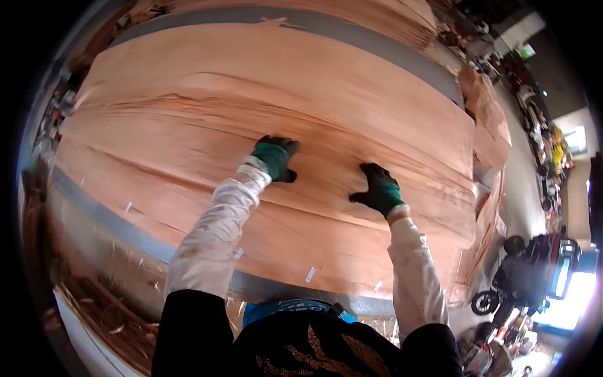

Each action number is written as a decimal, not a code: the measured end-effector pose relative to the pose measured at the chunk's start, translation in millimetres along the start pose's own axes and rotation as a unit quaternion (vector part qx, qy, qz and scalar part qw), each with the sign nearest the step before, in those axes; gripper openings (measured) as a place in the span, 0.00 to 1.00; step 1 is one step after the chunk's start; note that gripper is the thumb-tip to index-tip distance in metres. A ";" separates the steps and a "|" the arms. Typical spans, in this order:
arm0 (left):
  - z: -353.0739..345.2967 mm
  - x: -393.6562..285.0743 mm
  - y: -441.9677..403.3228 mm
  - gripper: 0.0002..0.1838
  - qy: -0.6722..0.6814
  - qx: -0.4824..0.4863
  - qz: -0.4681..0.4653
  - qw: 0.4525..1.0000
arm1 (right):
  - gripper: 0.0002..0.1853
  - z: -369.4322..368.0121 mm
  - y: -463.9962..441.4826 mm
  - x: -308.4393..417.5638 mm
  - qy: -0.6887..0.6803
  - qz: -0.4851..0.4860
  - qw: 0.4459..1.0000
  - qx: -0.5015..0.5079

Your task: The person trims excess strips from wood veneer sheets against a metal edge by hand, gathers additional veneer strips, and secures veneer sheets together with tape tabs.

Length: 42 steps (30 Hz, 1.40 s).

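Observation:
A broad sheet of thin reddish-tan wood veneer (301, 69) covers the grey work surface (352, 301), with long ripples running across its middle. My left hand (276, 157), in a green and black glove, rests on the veneer left of centre with its fingers pointing right and the thumb apart. To the right, my right hand (378, 188) wears the same kind of glove and lies on the veneer, fingers and thumb spread. Neither hand has anything in its grasp. Small pale strips (310, 274) stick to the veneer near its front edge.
Crumpled veneer pieces (487, 119) hang at the table's right end. More stacked veneer (377, 19) lies beyond the far edge. Scraps (113, 308) lie at the lower left. A dark wheeled vehicle (534, 273) stands on the floor at right.

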<state>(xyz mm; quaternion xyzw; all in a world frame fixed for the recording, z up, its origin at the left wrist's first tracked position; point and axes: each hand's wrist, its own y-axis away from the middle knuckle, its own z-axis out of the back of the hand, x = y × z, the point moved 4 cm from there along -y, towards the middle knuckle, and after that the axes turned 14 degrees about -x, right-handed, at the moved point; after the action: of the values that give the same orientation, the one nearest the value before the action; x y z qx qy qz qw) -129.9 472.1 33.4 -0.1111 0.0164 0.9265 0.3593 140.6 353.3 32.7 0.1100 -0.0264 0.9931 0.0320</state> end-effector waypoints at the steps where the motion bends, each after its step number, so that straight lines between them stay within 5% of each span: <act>1: 4.1 -2.8 -2.7 0.41 -0.010 0.017 -0.001 1.000 | 0.50 -3.8 -0.2 -2.9 0.003 0.024 0.999 -0.024; 7: -6.4 -7.2 -1.9 0.39 -0.053 0.015 -0.013 0.998 | 0.51 -1.7 -6.9 5.5 0.063 0.059 0.996 0.019; 15: -14.9 -6.5 2.5 0.23 -0.007 0.032 -0.001 0.999 | 0.46 13.3 -7.3 19.3 0.066 0.090 0.993 0.046; 18: -8.6 -7.6 11.1 0.19 0.029 0.009 0.013 0.999 | 0.47 -2.9 -0.1 7.6 0.032 0.096 0.995 -0.015; 21: -3.6 -10.7 16.7 0.19 0.024 -0.004 0.025 0.999 | 0.46 -2.8 5.1 5.9 0.000 0.065 0.998 -0.007; 22: -0.2 -11.3 13.9 0.23 0.008 0.051 0.048 0.997 | 0.47 9.8 6.1 17.3 0.002 0.050 0.999 0.011; 26: 11.2 -13.4 10.7 0.39 -0.059 0.020 0.023 0.998 | 0.48 19.1 -1.8 25.1 0.030 0.035 0.996 0.073; 29: -8.2 -4.0 9.0 0.43 -0.072 0.079 0.046 0.993 | 0.49 11.2 -7.3 19.0 0.056 0.062 0.993 0.084; 33: 4.1 -11.6 1.5 0.37 -0.053 0.135 0.022 0.989 | 0.48 13.8 -7.1 17.4 0.035 0.110 0.993 0.028; 42: 9.9 -12.3 8.6 0.26 -0.018 0.081 0.021 0.996 | 0.42 14.8 -6.3 13.1 0.009 0.124 0.992 0.004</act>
<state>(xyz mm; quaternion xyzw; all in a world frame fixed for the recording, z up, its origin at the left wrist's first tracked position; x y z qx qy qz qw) -128.8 458.7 45.3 -0.0643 0.0875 0.9313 0.3476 131.5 359.5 50.3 0.0968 -0.0360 0.9904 -0.0916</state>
